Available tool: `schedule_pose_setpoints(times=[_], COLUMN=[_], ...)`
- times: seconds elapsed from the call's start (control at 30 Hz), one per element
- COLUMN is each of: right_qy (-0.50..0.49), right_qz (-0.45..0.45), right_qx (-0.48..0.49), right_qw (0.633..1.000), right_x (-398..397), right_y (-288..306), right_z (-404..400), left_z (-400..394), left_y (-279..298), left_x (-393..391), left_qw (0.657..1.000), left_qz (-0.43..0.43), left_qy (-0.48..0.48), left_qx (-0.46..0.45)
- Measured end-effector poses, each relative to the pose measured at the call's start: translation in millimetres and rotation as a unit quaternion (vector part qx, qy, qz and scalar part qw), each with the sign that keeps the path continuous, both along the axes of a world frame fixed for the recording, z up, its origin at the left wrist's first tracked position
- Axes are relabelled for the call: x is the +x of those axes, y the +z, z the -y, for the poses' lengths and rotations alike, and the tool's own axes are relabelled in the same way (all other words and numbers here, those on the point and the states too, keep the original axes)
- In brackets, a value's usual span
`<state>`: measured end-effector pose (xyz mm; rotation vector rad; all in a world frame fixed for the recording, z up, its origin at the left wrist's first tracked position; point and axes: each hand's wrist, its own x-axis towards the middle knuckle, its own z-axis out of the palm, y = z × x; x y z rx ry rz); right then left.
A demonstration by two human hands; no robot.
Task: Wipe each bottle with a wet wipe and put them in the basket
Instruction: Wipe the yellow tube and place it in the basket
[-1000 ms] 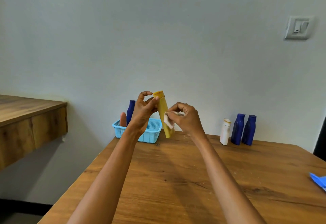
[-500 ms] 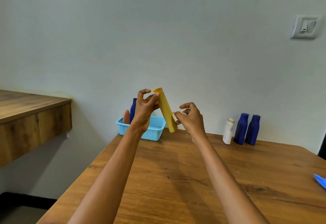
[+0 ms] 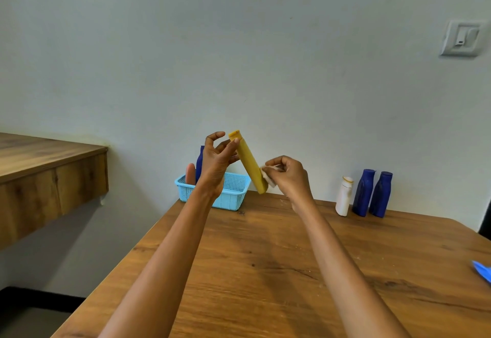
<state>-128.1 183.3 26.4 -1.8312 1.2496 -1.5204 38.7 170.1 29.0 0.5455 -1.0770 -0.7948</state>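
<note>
My left hand pinches the cap end of a long yellow bottle, held tilted in the air above the table's far edge. My right hand pinches a small white wet wipe against the bottle's lower side. Behind my left hand stands a light blue basket holding a dark blue bottle and a pinkish bottle. Further right by the wall stand a white bottle and two dark blue bottles.
The wooden table runs from the wall toward me. A wooden shelf juts out at the left. A blue object lies at the table's right edge. A light switch is on the wall.
The yellow bottle has tilted further, its lower end swinging right. My right hand with the wipe has slid down to the bottle's lower part.
</note>
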Motion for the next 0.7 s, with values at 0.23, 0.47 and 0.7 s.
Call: schedule_pose_setpoints(times=[0.23, 0.47, 0.7], right_qy=[0.169, 0.002, 0.105], right_qz=[-0.003, -0.003, -0.076], right_qx=[0.066, -0.026, 0.079], right_qw=[0.983, 1.000, 0.988], right_x=[-1.2, 0.5, -7.2], right_y=[5.3, -0.3, 5.9], right_z=[-2.6, 3.3, -3.2], left_z=[-2.0, -1.9, -3.1], left_y=[2.4, -1.8, 0.7], left_x=[3.6, -8.4, -6.0], left_qw=[1.000, 0.999, 0.999], left_qz=[-0.001, 0.036, 0.025], left_qy=[0.007, -0.024, -0.028], left_qx=[0.001, 0.015, 0.021])
